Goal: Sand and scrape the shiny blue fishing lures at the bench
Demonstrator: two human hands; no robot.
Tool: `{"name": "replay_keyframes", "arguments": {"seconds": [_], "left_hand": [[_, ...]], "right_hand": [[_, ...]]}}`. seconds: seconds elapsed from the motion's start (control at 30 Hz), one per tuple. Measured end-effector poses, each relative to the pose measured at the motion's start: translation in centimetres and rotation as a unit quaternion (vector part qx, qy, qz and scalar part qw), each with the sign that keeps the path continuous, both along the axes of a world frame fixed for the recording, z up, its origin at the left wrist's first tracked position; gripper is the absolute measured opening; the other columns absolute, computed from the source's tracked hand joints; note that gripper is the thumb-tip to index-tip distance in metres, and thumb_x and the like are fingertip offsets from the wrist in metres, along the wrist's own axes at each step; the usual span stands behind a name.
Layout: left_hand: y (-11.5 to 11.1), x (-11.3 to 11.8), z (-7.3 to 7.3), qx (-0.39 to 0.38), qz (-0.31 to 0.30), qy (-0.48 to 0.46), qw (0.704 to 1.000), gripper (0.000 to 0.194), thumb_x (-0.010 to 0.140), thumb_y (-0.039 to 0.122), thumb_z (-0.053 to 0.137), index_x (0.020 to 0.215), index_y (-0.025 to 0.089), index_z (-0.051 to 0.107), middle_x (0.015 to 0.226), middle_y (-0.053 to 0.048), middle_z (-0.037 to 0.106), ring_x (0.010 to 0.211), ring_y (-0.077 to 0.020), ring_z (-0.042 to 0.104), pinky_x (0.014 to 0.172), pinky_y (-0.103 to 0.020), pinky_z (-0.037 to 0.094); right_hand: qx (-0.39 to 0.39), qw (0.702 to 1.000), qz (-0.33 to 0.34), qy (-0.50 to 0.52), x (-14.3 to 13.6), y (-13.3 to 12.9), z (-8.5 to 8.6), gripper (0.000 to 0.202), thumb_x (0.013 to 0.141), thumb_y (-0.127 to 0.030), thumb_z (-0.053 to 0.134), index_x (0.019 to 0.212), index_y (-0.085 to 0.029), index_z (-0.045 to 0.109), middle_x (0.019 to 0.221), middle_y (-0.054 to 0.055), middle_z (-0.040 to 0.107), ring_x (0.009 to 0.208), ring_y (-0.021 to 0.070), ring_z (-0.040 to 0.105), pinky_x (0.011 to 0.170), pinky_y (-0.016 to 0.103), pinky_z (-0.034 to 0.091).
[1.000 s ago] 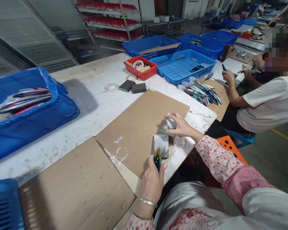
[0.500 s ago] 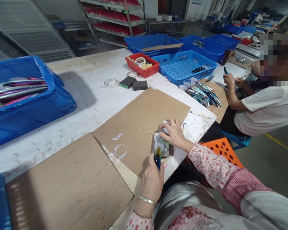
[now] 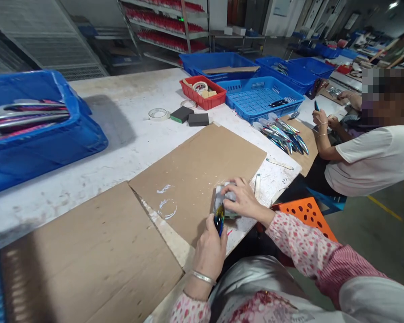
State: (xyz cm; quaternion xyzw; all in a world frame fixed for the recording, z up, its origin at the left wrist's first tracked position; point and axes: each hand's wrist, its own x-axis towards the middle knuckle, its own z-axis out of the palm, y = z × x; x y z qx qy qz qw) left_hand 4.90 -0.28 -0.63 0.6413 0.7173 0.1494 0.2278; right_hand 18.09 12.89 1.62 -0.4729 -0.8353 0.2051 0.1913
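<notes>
My left hand (image 3: 208, 247) is closed around a dark, glossy fishing lure (image 3: 219, 220) with a yellow-green tint, its tip pointing away from me. Just beyond it, a small greyish block (image 3: 218, 194) with a pale top rests on the near edge of the brown cardboard sheet (image 3: 202, 157). Over that block, the fingers of my right hand (image 3: 244, 200) are bent and drawn together. Something pale grey shows beneath them, but I cannot make out what it is. The lure's front end is at the block, close to the right fingertips.
A blue crate (image 3: 47, 157) of lures stands left. Farther back are sanding blocks (image 3: 198, 119), a tape roll (image 3: 158, 114), a red tray (image 3: 207, 102) and a blue basket (image 3: 242, 107). Shiny lures (image 3: 283, 134) lie piled near a co-worker (image 3: 373, 148). An orange stool (image 3: 308, 217) stands below.
My right hand has come down and closer to the lure, now over the block's top. The left hand still holds the lure, which has turned slightly. The whole view has shifted a little.
</notes>
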Motion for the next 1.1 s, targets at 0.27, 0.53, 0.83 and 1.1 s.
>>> {"name": "replay_keyframes", "arguments": {"seconds": [0.27, 0.53, 0.83, 1.1], "left_hand": [[0.0, 0.0, 0.3, -0.003, 0.003, -0.006, 1.000, 0.043, 0.096, 0.034, 0.037, 0.130, 0.008, 0.035, 0.098, -0.018, 0.070, 0.083, -0.0280, 0.071, 0.067, -0.035, 0.053], [0.0, 0.0, 0.5, -0.002, 0.007, -0.025, 1.000, 0.041, 0.096, 0.034, 0.035, 0.129, 0.009, 0.036, 0.095, -0.015, 0.070, 0.087, -0.0271, 0.070, 0.070, -0.036, 0.053], [0.0, -0.3, 0.2, 0.015, 0.013, -0.037, 0.999, 0.041, 0.095, 0.034, 0.036, 0.128, 0.009, 0.037, 0.100, -0.017, 0.069, 0.088, -0.0271, 0.070, 0.071, -0.037, 0.054], [0.0, -0.8, -0.1, 0.002, 0.018, -0.041, 0.999, 0.046, 0.095, 0.038, 0.035, 0.130, 0.009, 0.037, 0.105, -0.019, 0.069, 0.093, -0.0280, 0.070, 0.074, -0.038, 0.055]], "right_hand": [[0.017, 1.000, 0.021, -0.015, -0.1, 0.6, 0.2, 0.022, 0.079, -0.031, 0.065, 0.100, -0.025, 0.068, 0.122, 0.007, 0.051, 0.114, 0.0263, 0.041, 0.096, 0.042, 0.035], [0.019, 0.999, -0.012, -0.029, -0.4, 1.0, 0.1, 0.023, 0.080, -0.031, 0.063, 0.102, -0.025, 0.066, 0.123, 0.007, 0.049, 0.114, 0.0265, 0.039, 0.097, 0.043, 0.034], [0.020, 0.999, -0.030, -0.024, -0.6, 0.6, 0.1, 0.022, 0.081, -0.032, 0.063, 0.102, -0.024, 0.066, 0.122, 0.008, 0.048, 0.113, 0.0267, 0.039, 0.096, 0.043, 0.034], [0.060, 0.996, -0.061, -0.011, -0.5, 2.9, 0.0, 0.022, 0.081, -0.034, 0.064, 0.100, -0.024, 0.067, 0.127, 0.008, 0.048, 0.117, 0.0282, 0.038, 0.095, 0.046, 0.034]]}}
